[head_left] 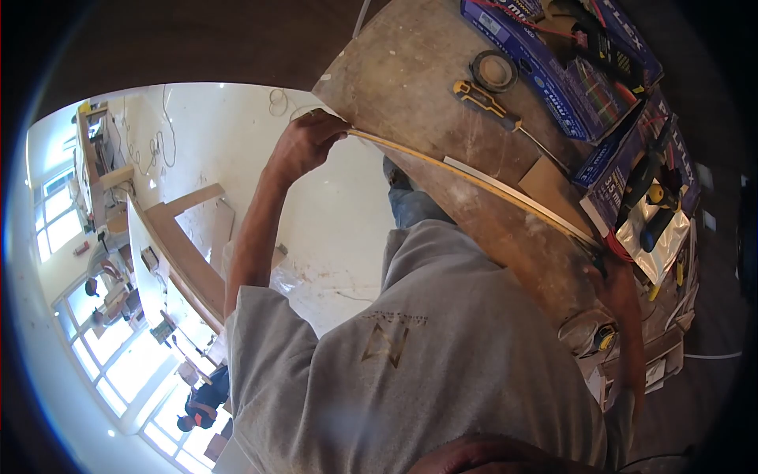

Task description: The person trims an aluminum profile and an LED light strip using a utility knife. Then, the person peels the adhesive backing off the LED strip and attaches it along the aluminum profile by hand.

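Right, your long yellow strip (444,163) looks thin and narrow, slightly bowed, its markings too small to read; it runs from one hand to the other, from the near edge of the worn brown worktable (410,71) across its top, passing just beside a white strip (505,184). Whether it touches the surface, you can't tell. Your left arm reaches forward, elbow bent, and your left hand (304,146) turns inward at the wrist, fingers pinched together on one end. Your right arm reaches forward along the other side; your right hand (617,286) is in shadow at the far end, near the purple boxes (545,79), and you can't tell how its fingers are set.
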`<state>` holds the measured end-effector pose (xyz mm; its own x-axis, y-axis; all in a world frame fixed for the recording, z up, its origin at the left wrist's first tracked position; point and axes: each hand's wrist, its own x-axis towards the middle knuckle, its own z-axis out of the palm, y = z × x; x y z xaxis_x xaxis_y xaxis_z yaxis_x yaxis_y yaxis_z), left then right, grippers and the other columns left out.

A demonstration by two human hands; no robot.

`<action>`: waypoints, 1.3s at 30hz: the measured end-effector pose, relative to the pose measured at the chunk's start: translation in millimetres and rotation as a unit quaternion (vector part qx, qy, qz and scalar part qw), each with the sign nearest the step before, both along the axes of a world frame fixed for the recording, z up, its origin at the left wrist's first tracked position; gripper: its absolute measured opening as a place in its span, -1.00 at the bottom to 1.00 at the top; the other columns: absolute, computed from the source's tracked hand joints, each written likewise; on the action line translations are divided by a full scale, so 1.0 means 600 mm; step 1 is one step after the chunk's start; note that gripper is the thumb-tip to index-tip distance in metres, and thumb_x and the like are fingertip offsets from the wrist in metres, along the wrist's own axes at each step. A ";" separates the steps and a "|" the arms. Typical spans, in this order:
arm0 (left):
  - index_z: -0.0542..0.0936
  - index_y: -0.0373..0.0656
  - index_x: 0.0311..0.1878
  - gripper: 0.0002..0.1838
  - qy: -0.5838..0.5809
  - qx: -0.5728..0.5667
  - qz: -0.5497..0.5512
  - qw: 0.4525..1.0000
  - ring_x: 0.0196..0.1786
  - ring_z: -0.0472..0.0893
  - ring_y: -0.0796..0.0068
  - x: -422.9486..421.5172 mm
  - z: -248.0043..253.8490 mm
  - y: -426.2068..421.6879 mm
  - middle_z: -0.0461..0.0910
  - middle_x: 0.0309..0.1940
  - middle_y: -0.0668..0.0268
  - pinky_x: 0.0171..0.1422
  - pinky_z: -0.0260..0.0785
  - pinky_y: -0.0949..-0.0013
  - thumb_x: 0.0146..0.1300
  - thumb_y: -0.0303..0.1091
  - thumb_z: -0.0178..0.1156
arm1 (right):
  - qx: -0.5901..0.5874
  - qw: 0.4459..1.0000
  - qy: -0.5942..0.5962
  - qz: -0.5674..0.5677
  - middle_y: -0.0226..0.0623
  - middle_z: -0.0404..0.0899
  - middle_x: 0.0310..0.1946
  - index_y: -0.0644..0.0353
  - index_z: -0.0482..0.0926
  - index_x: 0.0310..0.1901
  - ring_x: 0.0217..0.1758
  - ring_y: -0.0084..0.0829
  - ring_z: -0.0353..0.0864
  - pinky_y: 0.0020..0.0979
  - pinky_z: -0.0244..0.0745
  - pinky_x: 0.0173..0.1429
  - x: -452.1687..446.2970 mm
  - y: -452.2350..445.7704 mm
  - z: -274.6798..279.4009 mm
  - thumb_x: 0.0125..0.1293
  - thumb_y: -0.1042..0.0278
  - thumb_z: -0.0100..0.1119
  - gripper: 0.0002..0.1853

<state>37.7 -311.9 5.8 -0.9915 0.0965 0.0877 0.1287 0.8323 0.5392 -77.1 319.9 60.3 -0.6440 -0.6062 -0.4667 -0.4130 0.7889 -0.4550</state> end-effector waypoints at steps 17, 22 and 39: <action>0.77 -0.25 -0.12 -0.80 -0.009 0.004 -0.031 0.999 -0.18 0.75 0.10 0.001 0.002 -0.023 0.77 -0.29 0.17 -0.06 0.62 0.14 0.17 -0.64 0.42 | -0.022 0.999 0.032 0.012 0.09 0.51 -0.40 0.36 0.52 -0.33 -0.29 0.24 0.55 0.03 0.45 -0.18 0.003 -0.014 0.009 0.29 0.23 0.51 -0.61; 0.75 -0.23 -0.18 -0.85 0.048 -0.061 -0.076 0.994 -0.18 0.74 0.14 -0.002 -0.001 -0.020 0.76 -0.30 0.22 0.00 0.59 0.17 0.17 -0.61 0.43 | -0.026 0.999 0.040 0.014 0.08 0.50 -0.41 0.36 0.51 -0.33 -0.29 0.24 0.53 0.03 0.44 -0.18 0.003 -0.008 -0.001 0.28 0.20 0.52 -0.60; 0.78 -0.22 -0.03 -0.71 -0.009 0.001 -0.006 1.000 -0.07 0.76 0.10 0.005 0.004 -0.016 0.78 -0.15 0.18 -0.01 0.67 0.13 0.16 -0.64 0.44 | -0.035 0.997 0.055 0.029 0.11 0.50 -0.41 0.34 0.48 -0.37 -0.31 0.25 0.52 0.02 0.42 -0.22 0.003 0.010 0.001 0.30 0.21 0.47 -0.61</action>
